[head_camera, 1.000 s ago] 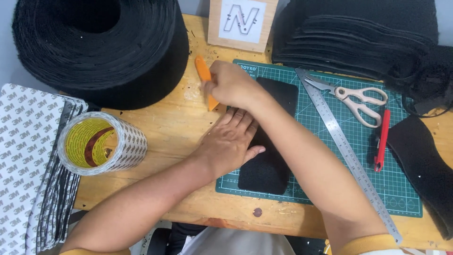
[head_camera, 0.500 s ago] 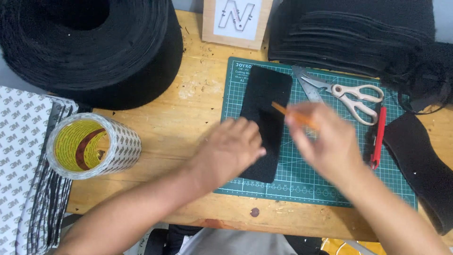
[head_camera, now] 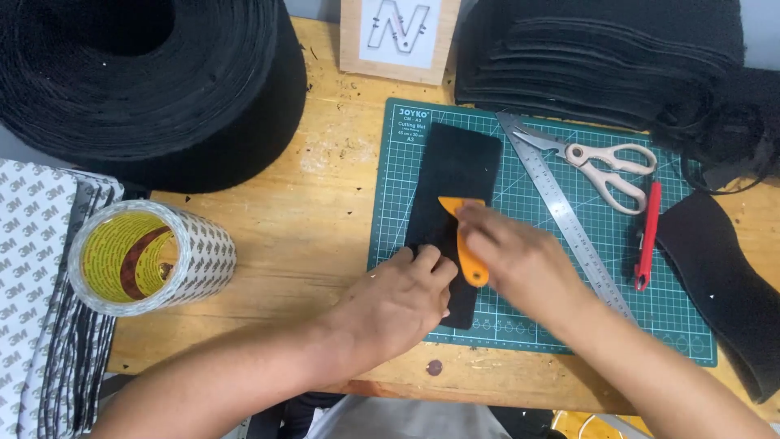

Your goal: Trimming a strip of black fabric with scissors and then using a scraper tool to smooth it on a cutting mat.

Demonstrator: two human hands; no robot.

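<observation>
Wooden workbench, cutting mat, black strip under both hands.

Far left: stack of patterned sheets (head_camera: 36, 268), then a roll of tape (head_camera: 150, 256) lying on its side, hollow core facing up, nothing visible in it. Behind, a large black felt roll (head_camera: 154, 81) on the bare wooden table (head_camera: 276, 236). Left hand (head_camera: 398, 305) lies palm down, fingers pressed on the lower left part of the black strip (head_camera: 455, 187). The strip lies on the green cutting mat (head_camera: 536, 211), long axis running near to far, tilted slightly right. Right hand (head_camera: 520, 264) grips an orange scraper (head_camera: 465, 240), blade end pointing away, on the strip. Right of that: steel ruler (head_camera: 569, 219), scissors (head_camera: 605, 167), red cutter (head_camera: 647, 236), black cut pieces (head_camera: 715, 276).
</observation>
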